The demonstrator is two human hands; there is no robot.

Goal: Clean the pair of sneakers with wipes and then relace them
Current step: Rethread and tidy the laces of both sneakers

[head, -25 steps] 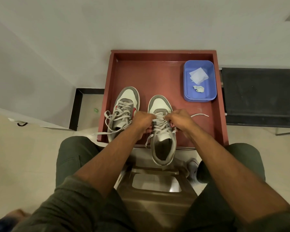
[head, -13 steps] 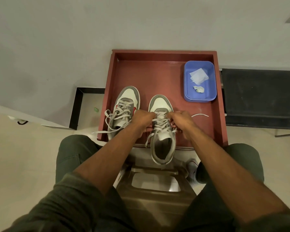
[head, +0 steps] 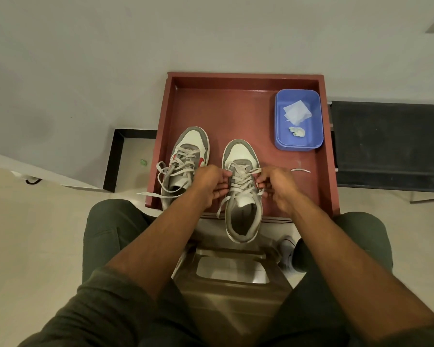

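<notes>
A seated person's view down onto a red-brown tray-topped desk (head: 246, 106) is shown, with both forearms reaching forward over dark green trousers. Two grey-and-white sneakers are set side by side on the desk, toes pointing away.

The right sneaker (head: 241, 196) lies near the desk's front edge, its heel overhanging that edge. The left hand (head: 211, 182) is held against its left side, fingers curled inward toward the laces; exactly what the fingertips hold is hidden by the hand itself. The right hand (head: 277, 182) is held against the sneaker's right side, its thumb and forefinger pinching a grey lace (head: 242, 176) that is drawn across the eyelets. One loose lace end (head: 300, 170) is seen lying on the desk just right of the right hand.

The left sneaker (head: 183, 166), with a red side mark, is partly covered by the left wrist; its laces hang loose, one trailing over the desk's left edge.

At the desk's far right corner a blue plastic tray (head: 298, 144) is placed, holding a flat white wipe (head: 297, 112) and a small crumpled wipe (head: 297, 132).

Right of the desk a black surface (head: 388, 139) is cut off by the frame. Below the desk, between the knees, a pale plastic object is seen, too unclear to name.
</notes>
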